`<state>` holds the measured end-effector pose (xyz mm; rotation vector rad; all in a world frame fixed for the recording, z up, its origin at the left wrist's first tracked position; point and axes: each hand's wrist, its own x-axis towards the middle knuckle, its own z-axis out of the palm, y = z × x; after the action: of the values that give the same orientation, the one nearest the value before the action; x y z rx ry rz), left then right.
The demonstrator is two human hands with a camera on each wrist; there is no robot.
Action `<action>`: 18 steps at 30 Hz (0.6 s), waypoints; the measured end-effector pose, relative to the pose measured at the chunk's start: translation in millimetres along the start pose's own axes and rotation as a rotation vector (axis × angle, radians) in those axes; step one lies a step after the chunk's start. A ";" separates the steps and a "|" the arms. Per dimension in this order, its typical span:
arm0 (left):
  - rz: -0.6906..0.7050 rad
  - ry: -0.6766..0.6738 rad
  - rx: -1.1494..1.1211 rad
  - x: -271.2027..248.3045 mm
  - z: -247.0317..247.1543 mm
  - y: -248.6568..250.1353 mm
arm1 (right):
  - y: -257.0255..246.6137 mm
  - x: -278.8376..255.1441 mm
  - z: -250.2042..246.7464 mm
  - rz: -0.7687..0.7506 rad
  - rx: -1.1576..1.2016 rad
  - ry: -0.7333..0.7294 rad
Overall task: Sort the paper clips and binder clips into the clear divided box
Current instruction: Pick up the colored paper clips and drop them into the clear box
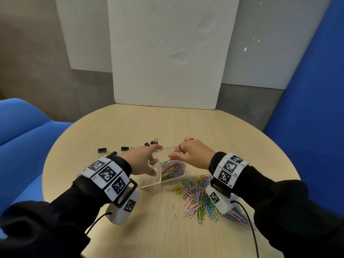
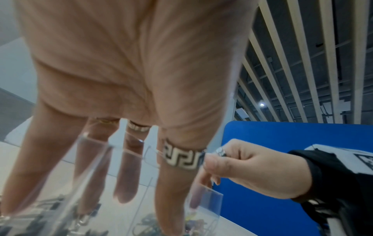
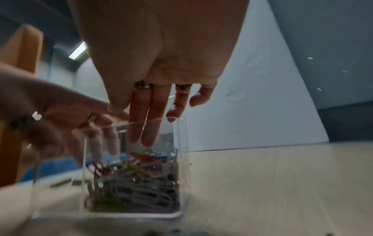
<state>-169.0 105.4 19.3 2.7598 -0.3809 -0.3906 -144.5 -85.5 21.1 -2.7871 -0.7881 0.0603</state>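
The clear divided box [image 1: 149, 185] sits mid-table. Its right compartment holds coloured paper clips [image 1: 173, 170], blurred in the right wrist view [image 3: 137, 183]; the left compartment looks bare. My left hand [image 1: 147, 157] lies at the box's far left side, straight fingers [image 2: 123, 183] pointing down along the clear walls [image 2: 210, 201]. My right hand [image 1: 189, 153] pinches the far right rim between thumb and fingers [image 2: 252, 169]. A loose pile of coloured paper clips [image 1: 201, 198] lies right of the box. Black binder clips [image 1: 102, 150] are scattered behind it on the left.
One silver paper clip [image 1: 174, 211] lies alone near the front. A white foam board [image 1: 167, 62] stands at the table's far edge. Blue seats [image 1: 22, 136] flank the round wooden table [image 1: 130, 127] on the left and right.
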 end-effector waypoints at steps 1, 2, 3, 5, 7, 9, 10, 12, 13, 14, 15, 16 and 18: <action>0.001 0.000 -0.003 0.0 -0.1 0.1 | 0.1 0.2 1.7 -0.011 -0.080 -0.054; 0.002 0.000 -0.005 0.0 -0.1 -0.1 | 0.7 0.9 4.0 -0.021 -0.173 -0.093; 0.002 -0.001 -0.006 0.2 -0.1 -0.6 | 1.7 1.8 5.5 -0.027 -0.245 -0.110; 0.000 -0.002 -0.007 0.7 0.2 -1.0 | 4.4 3.7 6.7 -0.025 -0.262 -0.080; -0.003 -0.004 -0.003 1.5 0.3 -1.1 | 5.5 5.0 7.9 -0.022 -0.165 -0.013; -0.005 -0.003 -0.005 1.7 0.2 -1.1 | 4.6 5.8 11.1 -0.032 -0.162 -0.016; -0.006 -0.003 -0.006 1.8 0.3 -1.1 | 3.8 5.2 13.3 -0.040 -0.208 -0.048; -0.007 -0.003 -0.009 2.1 0.6 -1.3 | 3.0 3.3 16.1 -0.053 -0.267 -0.108; -0.007 -0.002 -0.010 2.1 0.9 -1.5 | 3.0 2.4 15.1 -0.050 -0.248 -0.126; -0.008 -0.001 -0.010 2.1 1.1 -1.7 | 2.6 0.9 12.0 -0.043 -0.198 -0.132; -0.009 0.002 -0.008 2.2 1.1 -2.1 | 3.8 0.2 8.8 -0.033 -0.126 -0.121; -0.010 0.002 -0.007 2.3 1.0 -2.2 | 5.3 -1.5 5.1 -0.022 -0.039 -0.087; -0.014 0.002 -0.005 2.7 0.3 -2.4 | 11.4 -7.3 -3.4 -0.004 0.152 0.061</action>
<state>-166.1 106.7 17.6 2.7589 -0.3594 -0.3913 -144.6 -99.5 21.4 -2.6316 -0.7421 0.0328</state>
